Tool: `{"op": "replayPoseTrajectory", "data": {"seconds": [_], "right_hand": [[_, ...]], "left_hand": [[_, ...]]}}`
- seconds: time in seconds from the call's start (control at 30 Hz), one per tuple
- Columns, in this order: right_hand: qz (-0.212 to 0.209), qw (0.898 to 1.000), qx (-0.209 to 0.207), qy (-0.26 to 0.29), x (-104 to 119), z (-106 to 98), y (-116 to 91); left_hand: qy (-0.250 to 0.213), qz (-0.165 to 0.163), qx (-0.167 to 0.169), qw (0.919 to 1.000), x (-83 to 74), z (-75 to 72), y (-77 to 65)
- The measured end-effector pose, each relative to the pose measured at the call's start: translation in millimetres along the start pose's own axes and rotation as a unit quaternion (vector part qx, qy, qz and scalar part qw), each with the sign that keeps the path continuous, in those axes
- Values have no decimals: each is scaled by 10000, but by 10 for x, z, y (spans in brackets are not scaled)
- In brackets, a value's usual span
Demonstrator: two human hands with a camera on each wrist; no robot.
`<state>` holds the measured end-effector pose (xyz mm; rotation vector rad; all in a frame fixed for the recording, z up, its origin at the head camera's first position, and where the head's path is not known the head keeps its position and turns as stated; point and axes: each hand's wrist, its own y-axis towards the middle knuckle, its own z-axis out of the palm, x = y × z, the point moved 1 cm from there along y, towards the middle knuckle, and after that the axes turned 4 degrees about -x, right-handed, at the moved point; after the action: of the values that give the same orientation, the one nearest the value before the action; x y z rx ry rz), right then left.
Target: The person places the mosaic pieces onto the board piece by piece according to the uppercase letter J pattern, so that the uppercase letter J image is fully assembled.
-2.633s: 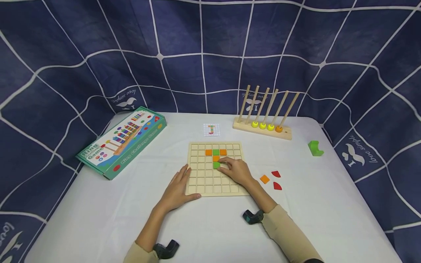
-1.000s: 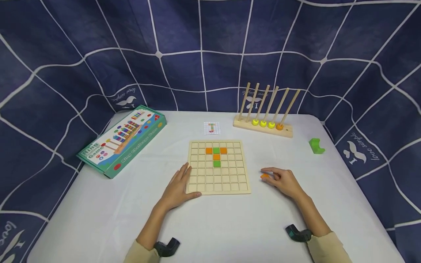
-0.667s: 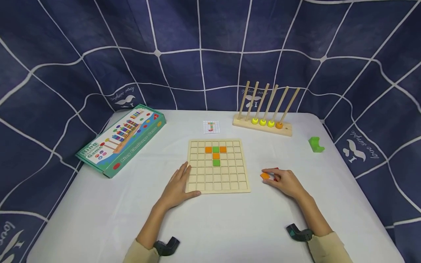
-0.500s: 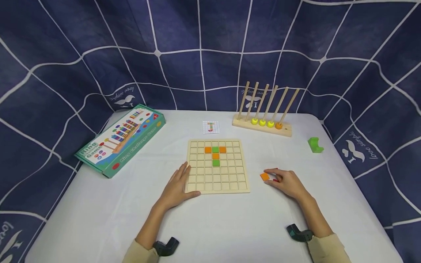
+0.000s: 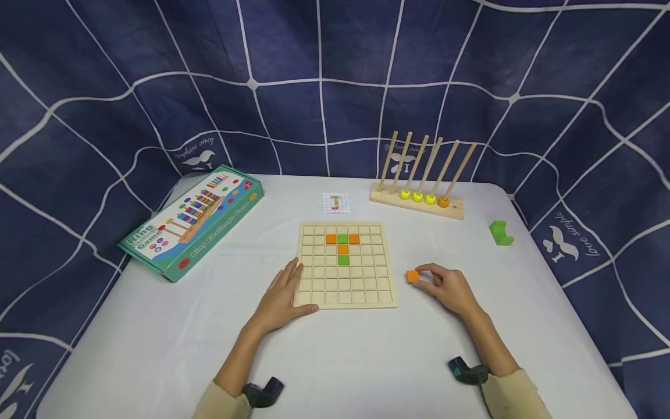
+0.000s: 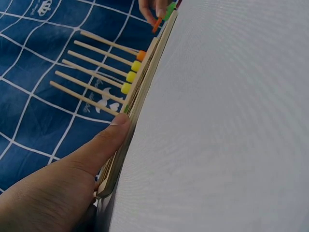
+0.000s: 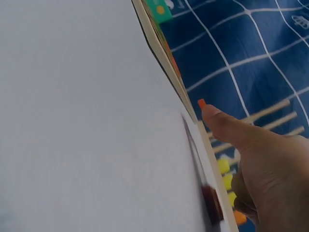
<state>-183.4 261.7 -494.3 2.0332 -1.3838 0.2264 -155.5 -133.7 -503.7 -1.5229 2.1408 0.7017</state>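
Observation:
An orange square tile [image 5: 412, 277] is pinched between the thumb and index finger of my right hand [image 5: 449, 289], just right of the wooden grid board [image 5: 361, 285]. My left hand [image 5: 280, 299] rests against the board's left edge, fingers straight, thumb along the near left corner. Seated in the board's cells are orange and green tiles: an orange [image 5: 331, 239], a green [image 5: 342, 239] and another orange [image 5: 354, 239] in one row, with more in a column below. A red piece [image 7: 212, 205] lies on the table under my right hand in the right wrist view; the head view hides it.
Behind the board lies a small pattern card [image 5: 336, 203]. A peg rack [image 5: 416, 201] with yellow and orange beads stands at the back right, a green curved block [image 5: 501, 233] at the far right. The game box [image 5: 193, 224] occupies the left.
My right hand went from the board to the orange tile on the table, took hold of it, and has shifted slightly left with it. The left hand stays at the board's edge.

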Motion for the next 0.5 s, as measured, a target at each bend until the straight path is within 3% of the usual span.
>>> {"op": "replayPoseTrajectory", "data": {"seconds": [0.27,0.5], "right_hand": [[-496,9983,97,-300,380,267,302],[-692,9973,64,-225,679,557,475]], "left_hand": [[21,-42,-14,10000,11,-12,-13],[33,-4,35,10000,0,-8,-5]]}}
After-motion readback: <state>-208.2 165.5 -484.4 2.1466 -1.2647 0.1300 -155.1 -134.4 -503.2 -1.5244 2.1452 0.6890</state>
